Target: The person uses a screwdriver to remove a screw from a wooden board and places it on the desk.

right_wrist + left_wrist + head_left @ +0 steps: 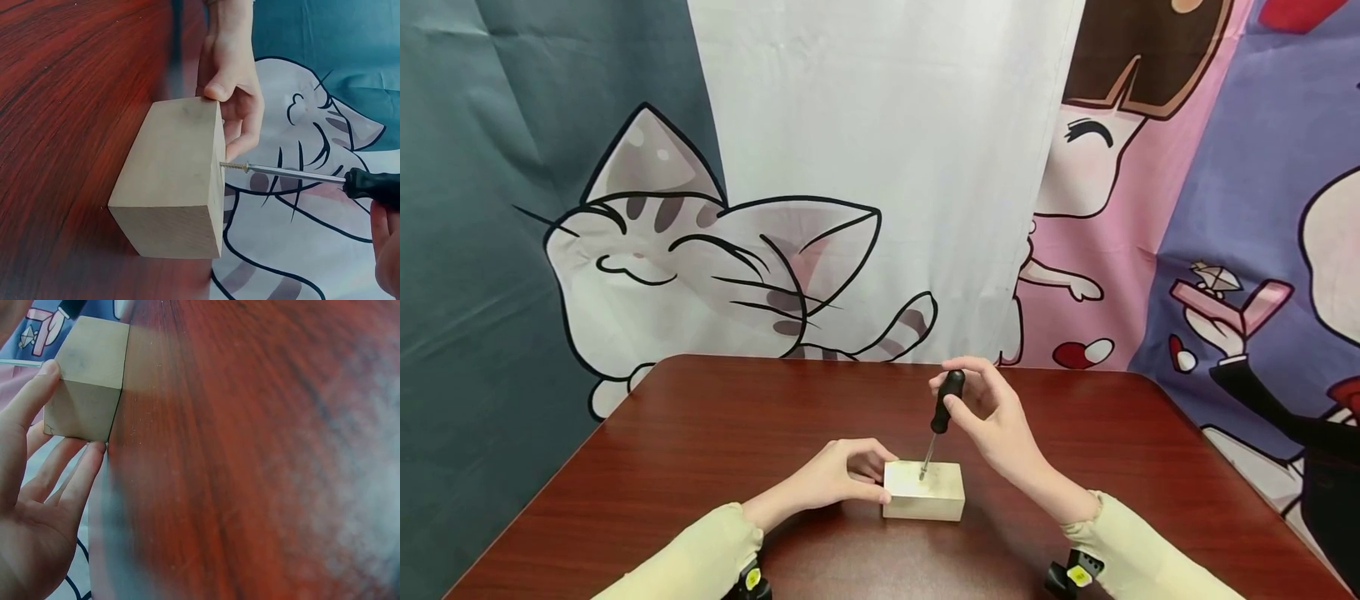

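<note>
Screw (234, 165) proud atop the wooden block (165, 156) on the surface (715, 425); screwdriver (948, 402) pinched in right grip (997, 423), block clasped in left grip (838, 477)! Tip seating hard to judge: keep shaft aligned, press, turn steadily!

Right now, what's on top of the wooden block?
A screw stands on top of the wooden block, with the screwdriver at its head. Part of the screw shows; anything sunk inside is covered.
</note>
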The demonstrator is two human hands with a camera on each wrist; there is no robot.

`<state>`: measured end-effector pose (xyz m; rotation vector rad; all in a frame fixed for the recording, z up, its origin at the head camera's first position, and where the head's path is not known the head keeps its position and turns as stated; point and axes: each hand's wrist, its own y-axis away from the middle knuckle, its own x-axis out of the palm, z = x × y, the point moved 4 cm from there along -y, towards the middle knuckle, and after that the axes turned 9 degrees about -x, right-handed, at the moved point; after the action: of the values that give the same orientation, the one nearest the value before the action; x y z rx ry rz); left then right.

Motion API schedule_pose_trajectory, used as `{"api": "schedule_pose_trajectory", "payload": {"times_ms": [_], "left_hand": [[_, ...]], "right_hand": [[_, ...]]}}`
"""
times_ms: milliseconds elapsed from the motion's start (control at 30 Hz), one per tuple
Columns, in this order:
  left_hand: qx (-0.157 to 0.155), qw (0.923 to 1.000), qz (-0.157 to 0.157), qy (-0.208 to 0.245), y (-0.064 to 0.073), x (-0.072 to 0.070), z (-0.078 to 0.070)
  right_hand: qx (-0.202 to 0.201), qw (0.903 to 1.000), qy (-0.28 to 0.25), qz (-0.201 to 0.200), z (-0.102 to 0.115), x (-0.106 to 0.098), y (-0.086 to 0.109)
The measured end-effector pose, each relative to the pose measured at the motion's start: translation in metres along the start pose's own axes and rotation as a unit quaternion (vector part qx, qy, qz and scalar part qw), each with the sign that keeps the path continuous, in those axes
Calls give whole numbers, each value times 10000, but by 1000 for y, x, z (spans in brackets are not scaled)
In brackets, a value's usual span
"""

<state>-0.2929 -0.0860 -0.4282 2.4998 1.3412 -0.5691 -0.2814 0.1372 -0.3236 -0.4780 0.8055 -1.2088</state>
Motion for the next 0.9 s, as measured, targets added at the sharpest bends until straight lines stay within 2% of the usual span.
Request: {"api": "schedule_pose_trajectory", "payload": {"times_ms": [133,467,733,900], "left_hand": [[7,10000,-21,-12,0,0,0],[33,10000,-17,5,0,1,2],[48,10000,-22,-3,-1,-1,2],[14,10000,-21,15,-1,0,3]], "right_hand": [[-39,9999,-93,-61,-2,1,0],[590,9957,148,-703,-2,-2,2],[672,9960,229,-540,0,-5,0],[506,9979,175,-363,0,-4,-1]]}}
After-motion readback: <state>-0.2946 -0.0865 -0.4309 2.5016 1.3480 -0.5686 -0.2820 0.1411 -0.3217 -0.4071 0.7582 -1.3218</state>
